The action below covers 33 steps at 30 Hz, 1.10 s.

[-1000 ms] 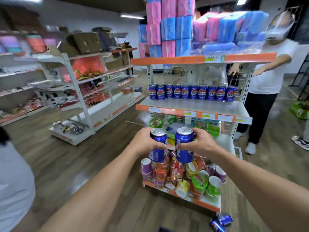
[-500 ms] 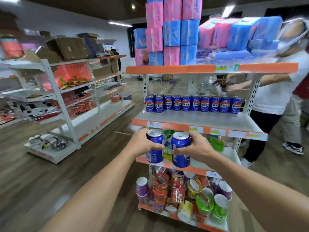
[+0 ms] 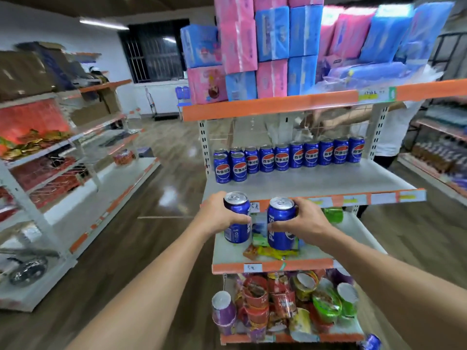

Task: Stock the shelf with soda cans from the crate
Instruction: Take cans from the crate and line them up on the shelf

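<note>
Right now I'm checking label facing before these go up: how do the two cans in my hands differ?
The left can, gripped by the left hand, shows mostly small print; the right can, in the right hand, shows its big white logo. The left can sits slightly higher in view than the right can. Both are blue, upright and unopened.

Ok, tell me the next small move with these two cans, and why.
Probably lift both cans onto the shelf beside the front pair. The left hand and right hand each grip an upright can just below its edge, and the space there is bare.
</note>
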Tool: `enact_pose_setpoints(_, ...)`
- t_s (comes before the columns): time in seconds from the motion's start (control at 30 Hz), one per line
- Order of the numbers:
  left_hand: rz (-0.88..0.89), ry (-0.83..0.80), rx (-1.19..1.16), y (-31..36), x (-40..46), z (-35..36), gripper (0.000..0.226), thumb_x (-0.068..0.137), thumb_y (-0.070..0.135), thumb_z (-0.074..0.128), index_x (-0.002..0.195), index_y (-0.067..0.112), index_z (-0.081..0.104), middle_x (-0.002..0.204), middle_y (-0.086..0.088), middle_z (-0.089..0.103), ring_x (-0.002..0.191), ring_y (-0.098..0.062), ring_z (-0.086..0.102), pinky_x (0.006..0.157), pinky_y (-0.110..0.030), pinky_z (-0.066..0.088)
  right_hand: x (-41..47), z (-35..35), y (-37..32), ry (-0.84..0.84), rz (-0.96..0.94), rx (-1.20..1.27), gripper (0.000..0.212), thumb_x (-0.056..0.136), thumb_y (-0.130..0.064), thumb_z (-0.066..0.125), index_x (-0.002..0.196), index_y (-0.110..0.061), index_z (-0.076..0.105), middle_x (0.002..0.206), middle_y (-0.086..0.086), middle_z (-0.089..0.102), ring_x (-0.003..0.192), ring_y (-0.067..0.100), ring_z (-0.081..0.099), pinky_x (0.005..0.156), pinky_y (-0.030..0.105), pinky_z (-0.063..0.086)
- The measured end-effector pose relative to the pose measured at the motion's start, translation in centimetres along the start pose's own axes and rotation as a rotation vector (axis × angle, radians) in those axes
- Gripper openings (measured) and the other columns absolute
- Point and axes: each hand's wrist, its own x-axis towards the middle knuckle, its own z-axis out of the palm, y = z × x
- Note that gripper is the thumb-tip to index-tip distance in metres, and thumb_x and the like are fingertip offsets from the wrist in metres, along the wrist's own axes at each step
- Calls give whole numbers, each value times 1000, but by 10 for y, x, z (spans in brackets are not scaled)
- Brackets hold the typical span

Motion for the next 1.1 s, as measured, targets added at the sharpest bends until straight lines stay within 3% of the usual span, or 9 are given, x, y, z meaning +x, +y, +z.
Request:
enact_pose_setpoints(0.17, 10, 0, -29, -12, 27, -4, 77, 39, 60, 89, 104, 29, 63, 107, 7, 71, 104, -16, 66, 87, -45, 58, 22, 16, -6, 25, 40, 11, 63, 47, -40, 96, 99, -24, 64, 92, -6, 73, 85, 11, 70, 76, 41, 62)
enact_pose_setpoints(0.33, 19, -8, -32, -21, 55, -5, 65, 55, 44, 95, 109, 27, 62, 110, 8, 70, 103, -14, 65, 89, -43, 58, 47, 23, -5, 57, 62, 5, 55, 51, -36, 96, 91, -27, 60, 90, -8, 72, 84, 10, 69, 73, 42, 62)
enact_pose_setpoints(0.53, 15, 2, -37, -23, 103, -6, 66, 57, 40, 95, 111, 26, 61, 114, 7, 69, 104, -12, 64, 85, -37, 59, 97, 21, -11, 81, 73, -42, 72, 40, -51, 92, 99, -25, 60, 93, -7, 71, 85, 13, 69, 77, 43, 60)
enact_pose_setpoints(0.67, 26, 11, -32, -11, 139, -5, 67, 60, 33, 94, 117, 24, 61, 116, 7, 68, 107, -13, 64, 80, -27, 51, 134, 13, -14, 84, 53, -23, 55, 54, -36, 94, 96, -26, 60, 94, -6, 70, 86, 13, 67, 77, 38, 59)
enact_pose_setpoints(0.77, 19, 21, -7, -1, 166, 1, 70, 59, 33, 94, 119, 23, 60, 116, 8, 68, 107, -14, 64, 88, -32, 53, 163, 6, -15, 66, 26, -18, 48, 57, -29, 92, 93, -27, 60, 94, -7, 70, 88, 12, 66, 77, 34, 56)
enact_pose_setpoints(0.97, 37, 4, 17, 6, 204, 17, 55, 61, 25, 92, 108, 22, 64, 105, 5, 72, 99, -14, 66, 88, -37, 55, 201, 0, -11, 56, 3, -23, 37, 62, -19, 90, 85, -23, 62, 90, -5, 72, 87, 15, 67, 80, 38, 56)
enact_pose_setpoints(1.1, 62, -19, 79, 7, 226, 28, 63, 46, 47, 85, 101, 28, 62, 96, 10, 71, 92, -14, 68, 83, -43, 58, 222, 0, -6, 103, 6, -139, 36, 59, -28, 90, 83, -24, 63, 85, -7, 70, 84, 16, 66, 76, 35, 55)
